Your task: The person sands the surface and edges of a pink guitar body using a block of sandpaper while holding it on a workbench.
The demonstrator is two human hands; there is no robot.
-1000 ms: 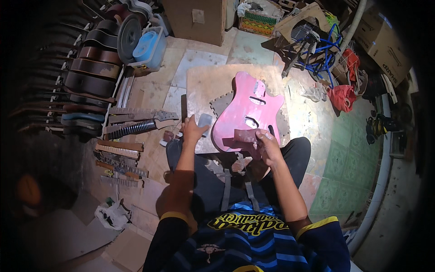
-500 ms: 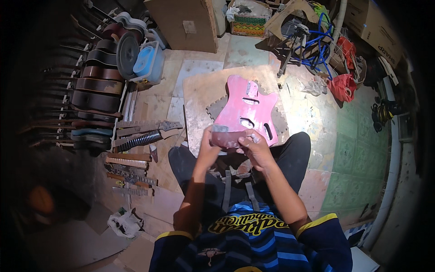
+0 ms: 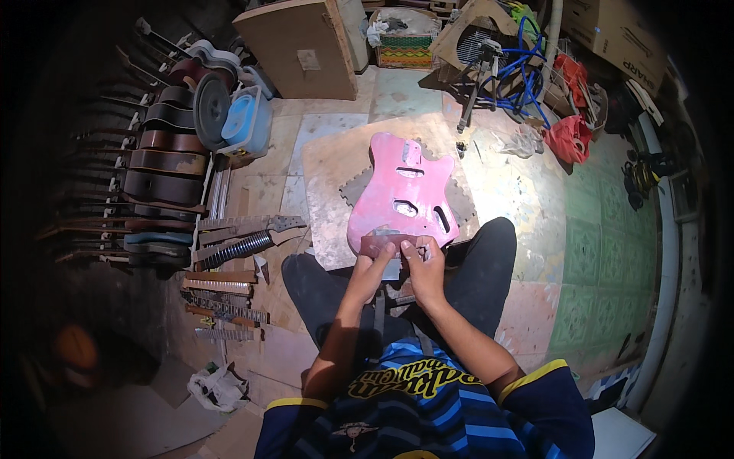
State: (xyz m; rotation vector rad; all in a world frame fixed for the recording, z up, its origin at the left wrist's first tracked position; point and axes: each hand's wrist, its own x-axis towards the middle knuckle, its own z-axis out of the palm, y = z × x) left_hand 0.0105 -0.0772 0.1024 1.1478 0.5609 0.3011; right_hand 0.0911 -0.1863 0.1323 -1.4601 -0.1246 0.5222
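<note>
A pink electric guitar body [image 3: 388, 183] with several cut-out cavities lies in front of me. At its near end, both hands hold a reddish-brown sheet that looks like sandpaper [image 3: 379, 242]. My left hand [image 3: 368, 274] is closed on the left part, its thumb on top. My right hand [image 3: 427, 269] grips the right part in the same way, the two thumbs close together. Below the thumbs, a pale grey piece [image 3: 392, 270] shows between the hands; I cannot tell what it is. A dull grey patch marks the pink surface just beyond the sheet.
Beneath the body are a dark foam mat [image 3: 353, 188] and a worn board [image 3: 321, 164]. Guitars [image 3: 164, 161] hang in a row on the left, with several guitar necks [image 3: 237, 249] on the floor. A fan [image 3: 482, 50], blue hose [image 3: 527, 76] and red bag [image 3: 569, 138] stand far right.
Both hands have lowered and drawn closer together, and the sheet now lies narrower between the thumbs. The guitar body appears slightly further left and lower as the view shifted.
</note>
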